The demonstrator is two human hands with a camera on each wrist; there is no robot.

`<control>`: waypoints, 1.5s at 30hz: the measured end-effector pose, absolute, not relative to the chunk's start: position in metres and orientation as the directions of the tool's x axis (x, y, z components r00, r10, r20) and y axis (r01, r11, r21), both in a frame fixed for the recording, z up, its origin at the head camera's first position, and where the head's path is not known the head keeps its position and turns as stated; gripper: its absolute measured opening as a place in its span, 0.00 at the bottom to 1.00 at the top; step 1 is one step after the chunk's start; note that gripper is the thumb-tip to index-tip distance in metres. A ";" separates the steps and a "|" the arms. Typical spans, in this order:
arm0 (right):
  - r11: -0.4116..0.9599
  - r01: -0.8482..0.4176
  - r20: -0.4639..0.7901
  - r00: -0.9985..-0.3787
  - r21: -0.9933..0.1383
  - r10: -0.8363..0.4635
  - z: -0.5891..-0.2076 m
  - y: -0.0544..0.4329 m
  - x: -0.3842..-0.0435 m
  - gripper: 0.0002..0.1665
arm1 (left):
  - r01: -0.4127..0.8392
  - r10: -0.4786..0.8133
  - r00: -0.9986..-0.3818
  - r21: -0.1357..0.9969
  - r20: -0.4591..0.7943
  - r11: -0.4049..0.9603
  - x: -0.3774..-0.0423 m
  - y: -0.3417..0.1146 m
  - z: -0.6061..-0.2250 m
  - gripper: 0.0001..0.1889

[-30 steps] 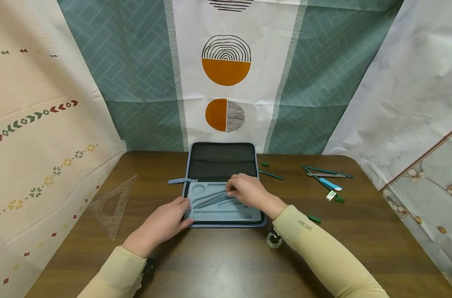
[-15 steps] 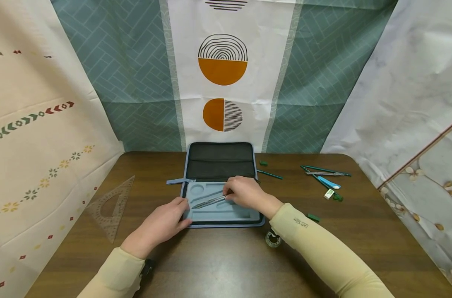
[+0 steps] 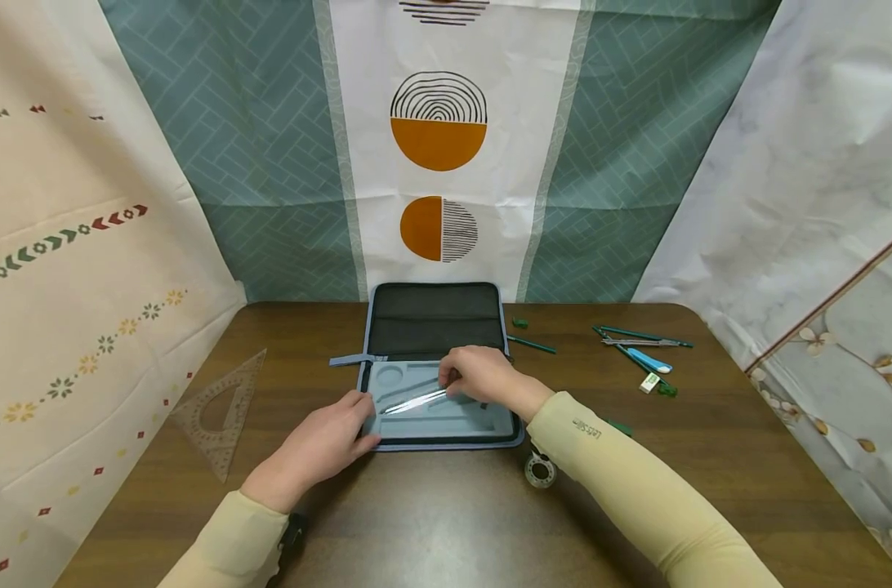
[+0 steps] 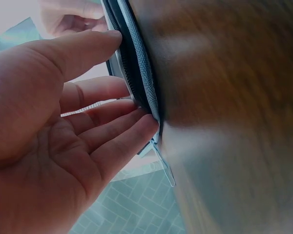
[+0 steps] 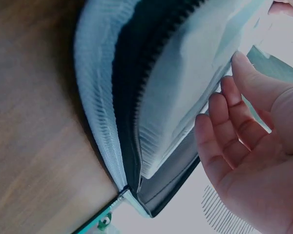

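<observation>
A pencil-case-like zip case [image 3: 435,322] lies unfolded, its pale blue moulded tray [image 3: 446,426] towards me. My right hand [image 3: 483,377] reaches over the tray and pinches one end of a slim silver drawing compass [image 3: 415,402]. The compass lies slanted over the tray's recesses, its points to the left. In the right wrist view the right hand's fingers [image 5: 219,105] bend down at the tray, and the compass cannot be made out there. My left hand [image 3: 327,437] rests on the case's left front corner. The left wrist view has its thumb and fingertips [image 4: 146,122] touching the zipped rim [image 4: 136,53].
Right of the case lie a green pencil [image 3: 532,345], a small green piece [image 3: 519,322] and a round tape-like ring [image 3: 540,471]. Farther right are more pencils, a second silver compass [image 3: 640,342], a blue-white cutter [image 3: 649,361] and an eraser [image 3: 649,383]. A clear protractor triangle [image 3: 225,408] lies left.
The compass has come slightly lower over the tray, with my right hand still holding its end. My left hand stays at the corner. The head view has shifted a little.
</observation>
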State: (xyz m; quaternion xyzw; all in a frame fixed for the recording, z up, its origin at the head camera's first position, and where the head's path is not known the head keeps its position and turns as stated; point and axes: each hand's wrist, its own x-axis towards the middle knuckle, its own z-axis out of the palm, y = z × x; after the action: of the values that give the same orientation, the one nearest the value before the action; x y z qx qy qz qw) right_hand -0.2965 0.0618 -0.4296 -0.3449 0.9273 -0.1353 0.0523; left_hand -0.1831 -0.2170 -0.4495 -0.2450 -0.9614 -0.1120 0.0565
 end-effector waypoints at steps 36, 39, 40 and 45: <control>0.765 -0.610 0.130 -0.792 -0.205 -0.597 -0.420 0.152 -0.284 0.19 | 0.505 0.476 -0.860 0.175 0.181 0.845 -0.181 -0.216 -0.450 0.12; 0.775 -0.602 0.132 -0.798 -0.192 -0.587 -0.420 0.162 -0.280 0.21 | 0.505 0.477 -0.860 0.178 0.178 0.844 -0.181 -0.216 -0.450 0.12; 0.779 -0.599 0.136 -0.801 -0.186 -0.583 -0.420 0.165 -0.278 0.21 | 0.505 0.477 -0.861 0.181 0.177 0.844 -0.181 -0.215 -0.450 0.12; 0.775 -0.605 0.169 -0.796 -0.183 -0.581 -0.419 0.180 -0.265 0.20 | 0.508 0.480 -0.859 0.190 0.175 0.840 -0.181 -0.215 -0.450 0.11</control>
State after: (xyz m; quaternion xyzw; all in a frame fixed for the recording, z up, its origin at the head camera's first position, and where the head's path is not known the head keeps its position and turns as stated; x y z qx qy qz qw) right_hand -0.2650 0.1795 -0.4193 -0.3152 0.9407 -0.1144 -0.0517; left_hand -0.1814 -0.2153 -0.4500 -0.2581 -0.9573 -0.1157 0.0603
